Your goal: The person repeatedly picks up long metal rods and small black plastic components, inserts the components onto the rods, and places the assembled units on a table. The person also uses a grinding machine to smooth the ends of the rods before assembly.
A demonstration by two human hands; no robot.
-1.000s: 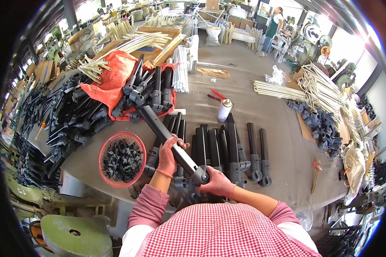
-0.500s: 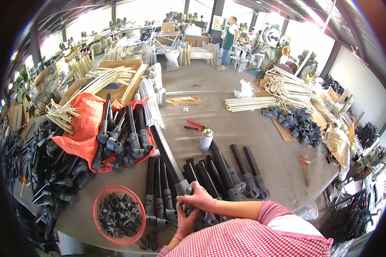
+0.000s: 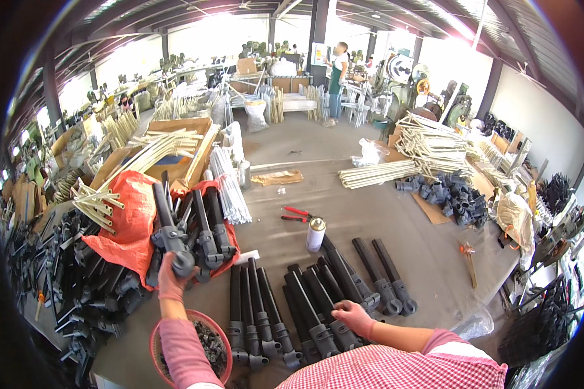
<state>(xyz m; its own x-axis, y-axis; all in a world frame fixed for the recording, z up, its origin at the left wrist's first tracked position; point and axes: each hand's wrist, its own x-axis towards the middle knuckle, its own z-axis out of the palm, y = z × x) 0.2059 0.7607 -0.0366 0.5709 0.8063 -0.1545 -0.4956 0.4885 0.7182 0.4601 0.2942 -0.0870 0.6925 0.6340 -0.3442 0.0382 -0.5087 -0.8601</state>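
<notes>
My left hand (image 3: 174,277) is closed around the grey joint end of a black tube (image 3: 169,236), held at the front of the pile on an orange sack (image 3: 133,201). My right hand (image 3: 353,319) has its fingers curled together just above the row of black tubes with grey joints (image 3: 318,324). Whatever is in those fingers, if anything, is too small to tell. To the left of that row lie several more such tubes (image 3: 259,318). Beneath my left forearm stands a pink basket (image 3: 227,366) of small dark parts, partly hidden.
A spray can (image 3: 315,235) stands behind the row, beside red-handled pliers (image 3: 296,212). Grey joints (image 3: 451,198) and cream rods (image 3: 428,146) are heaped at the right. White rods (image 3: 230,188) lie behind the sack. Farther off, a person (image 3: 337,81) stands by a pillar.
My hands were together on one tube's joint; now they are apart. The left has moved up and left to the sack pile, the right a little rightward. The view has shifted slightly.
</notes>
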